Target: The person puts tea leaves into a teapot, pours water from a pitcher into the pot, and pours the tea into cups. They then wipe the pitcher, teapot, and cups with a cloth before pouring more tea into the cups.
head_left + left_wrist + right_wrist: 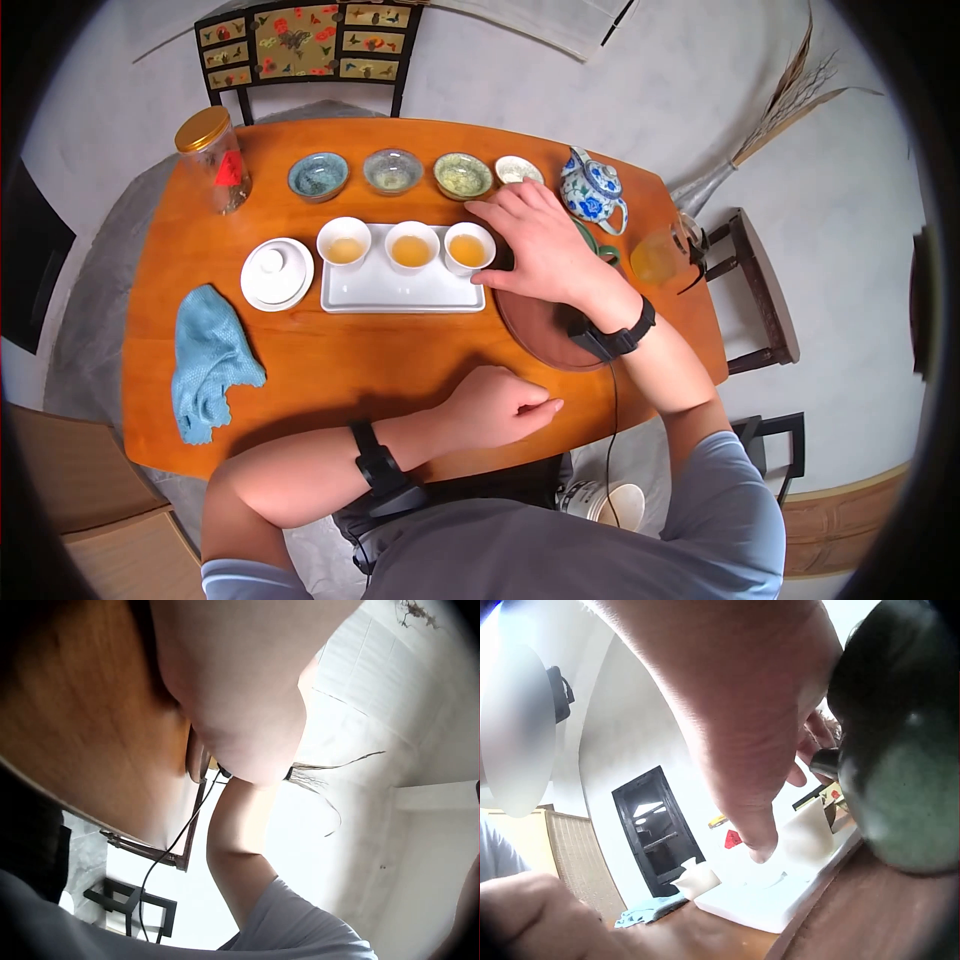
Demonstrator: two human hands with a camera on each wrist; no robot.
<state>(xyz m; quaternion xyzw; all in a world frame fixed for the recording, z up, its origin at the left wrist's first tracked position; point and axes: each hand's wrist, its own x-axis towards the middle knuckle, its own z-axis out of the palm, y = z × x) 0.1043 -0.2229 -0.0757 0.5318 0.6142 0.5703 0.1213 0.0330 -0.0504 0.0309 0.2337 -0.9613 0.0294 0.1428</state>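
Observation:
My right hand [540, 240] reaches over the table with spread fingers, thumb and forefinger at the right side of the rightmost white cup [468, 252] of amber tea. That cup stands in a row with a middle cup [412, 250] and a left cup [344, 246], each with tea, on a white rectangular tray [400, 296]. A green pot [904, 772] stands close beside the right hand, largely hidden under it in the head view, on a round brown tray [545, 330]. My left hand [495, 405] is loosely curled near the front edge, holding nothing.
A lidded white bowl [275, 285] and a blue cloth [212, 360] lie left; a gold-lidded jar [222, 170] stands behind. Several small bowls [392, 172] line the back beside a blue-and-white teapot [594, 190]. A glass pitcher [655, 258] sits at the right edge.

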